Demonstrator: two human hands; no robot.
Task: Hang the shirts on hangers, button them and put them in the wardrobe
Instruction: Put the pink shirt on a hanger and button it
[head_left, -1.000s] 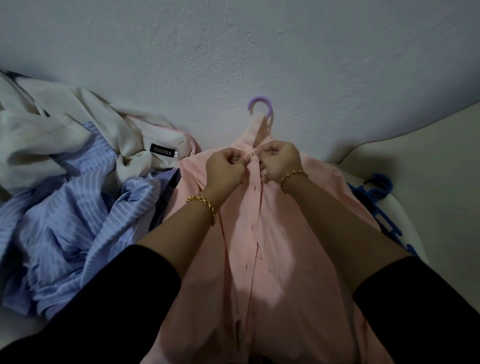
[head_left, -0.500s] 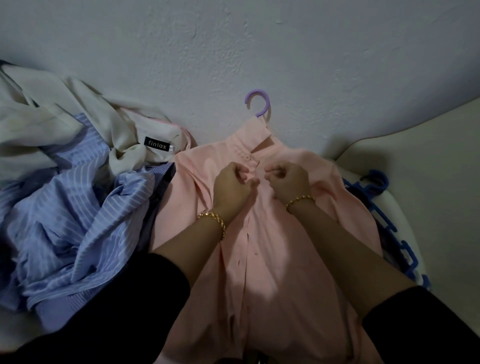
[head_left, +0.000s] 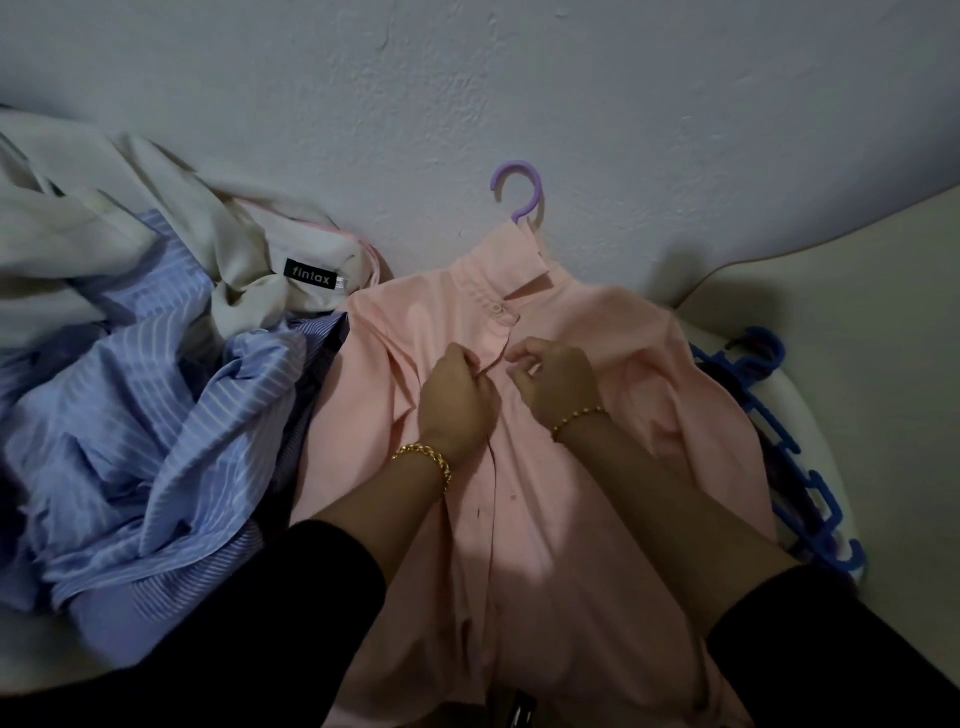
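Pink shirt (head_left: 571, 493) is laid front-up, collar toward the wall (head_left: 519, 78). The purple hanger hook (head_left: 519, 189) protrudes above the collar, and the collar button is seen fastened.

Left hand (head_left: 457, 402): fingers curled, placket edge pinched just below the collar.

Right hand (head_left: 558, 382): fingertips pinched at the facing placket edge, just beside the left. Whether a button is held cannot be told.

Gold bracelets (head_left: 423, 457) are noted on both wrists.

Blue striped shirt (head_left: 156, 426) is heaped to the left, touching the pink shirt, with a beige garment (head_left: 156, 234) labelled "fintax" behind it. Blue hangers (head_left: 810, 488) lie at the right edge of the pink shirt.
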